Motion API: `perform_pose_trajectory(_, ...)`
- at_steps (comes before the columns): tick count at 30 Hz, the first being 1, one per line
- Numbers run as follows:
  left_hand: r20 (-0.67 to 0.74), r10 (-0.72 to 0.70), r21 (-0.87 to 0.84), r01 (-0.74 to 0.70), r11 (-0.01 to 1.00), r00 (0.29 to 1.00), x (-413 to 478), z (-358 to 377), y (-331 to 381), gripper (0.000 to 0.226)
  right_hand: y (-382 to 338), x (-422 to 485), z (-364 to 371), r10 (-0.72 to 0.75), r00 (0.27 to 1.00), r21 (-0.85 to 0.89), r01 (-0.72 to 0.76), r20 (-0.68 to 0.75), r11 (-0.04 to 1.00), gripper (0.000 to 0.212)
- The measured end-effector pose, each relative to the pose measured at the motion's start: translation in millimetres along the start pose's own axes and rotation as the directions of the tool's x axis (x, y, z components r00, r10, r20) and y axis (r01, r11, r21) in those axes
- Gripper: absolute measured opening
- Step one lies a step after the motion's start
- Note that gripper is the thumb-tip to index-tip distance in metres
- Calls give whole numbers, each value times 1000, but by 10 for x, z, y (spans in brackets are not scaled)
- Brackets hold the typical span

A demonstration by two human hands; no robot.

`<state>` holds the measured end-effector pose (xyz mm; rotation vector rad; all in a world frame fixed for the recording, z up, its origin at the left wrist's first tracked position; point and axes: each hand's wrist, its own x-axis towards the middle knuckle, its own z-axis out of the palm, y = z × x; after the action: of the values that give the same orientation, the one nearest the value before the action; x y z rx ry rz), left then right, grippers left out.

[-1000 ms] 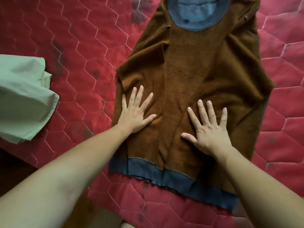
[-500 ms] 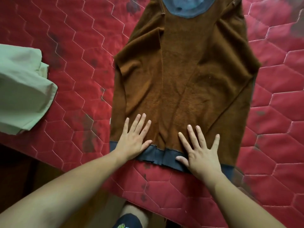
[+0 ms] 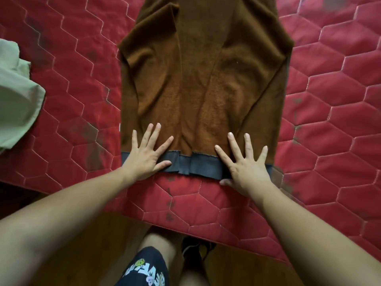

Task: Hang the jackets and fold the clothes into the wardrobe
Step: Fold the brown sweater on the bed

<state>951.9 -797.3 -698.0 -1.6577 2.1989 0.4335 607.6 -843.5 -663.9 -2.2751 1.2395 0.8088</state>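
Both your hands are flat and wide open, fingers spread, not gripping anything, just pressing down. Your left hand (image 3: 147, 154) sits w/ the palm on the left end of the grey band (image 3: 198, 164), thumb lying along it, fingers reaching up onto the brown fabric. Your right hand (image 3: 245, 164) does the same at the band's right end, palm over the grey, fingers up on the brown, thumb tip down at the band's near edge against the red.

The band is the bottom hem of the sweater (image 3: 206, 79), which lies flat w/ the hem toward you. Both sides look folded in toward the middle, so there are long creases running up the centre, and the top end goes out of shot, so can't tell about the collar.

It's all lying on the mattress (image 3: 72, 79), red, quilted in hexagons, w/ dark smudges here and there. The hem is near the mattress's front edge.

Off to your left, well apart from the sweater, a pale green cloth (image 3: 16, 104) lies bunched on the mattress, partly cut off by the frame. Below the edge you've got your legs and printed dark shorts (image 3: 146, 269) over a brown floor (image 3: 103, 234).
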Motion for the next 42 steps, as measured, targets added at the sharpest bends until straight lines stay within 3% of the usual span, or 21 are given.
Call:
perform_pose_trajectory(5,4,64,34,-64,997,998,-247,90,38,100,19,-163,99,-14,996,-29,12,-93,1000,85)
perform_pose_trajectory(12,-137,31,-51,-39,998,990,-353,231,88,68,20,-241,268,-10,979,-54,-1,-205,999,74)
perform_pose_trajectory(18,-277,-7,-148,-36,988,961,-298,336,139,79,-4,-167,370,26,954,-50,-42,-297,998,66)
perform_pose_trajectory(22,-244,22,-121,-53,991,969,-341,307,79,86,-75,-179,332,82,944,30,-76,-319,997,55)
perform_pose_trajectory(25,-274,96,-36,-110,993,957,-387,252,-26,65,-150,-189,286,131,939,118,-98,-318,988,50)
perform_pose_trajectory(28,-344,90,-116,-137,984,935,-333,51,-146,39,-159,-216,172,158,931,202,-94,-330,975,37)
perform_pose_trajectory(33,-353,85,-225,-172,959,932,-102,-583,-389,35,80,-176,-293,40,895,175,42,-444,984,23)
perform_pose_trajectory(39,-366,199,-77,-243,967,909,712,-1572,-951,38,589,244,-1508,-11,843,150,109,-538,983,25)
perform_pose_trajectory(42,-446,218,39,-224,974,868,1363,-2245,-1286,34,946,661,-2339,-77,778,26,120,-623,992,25)
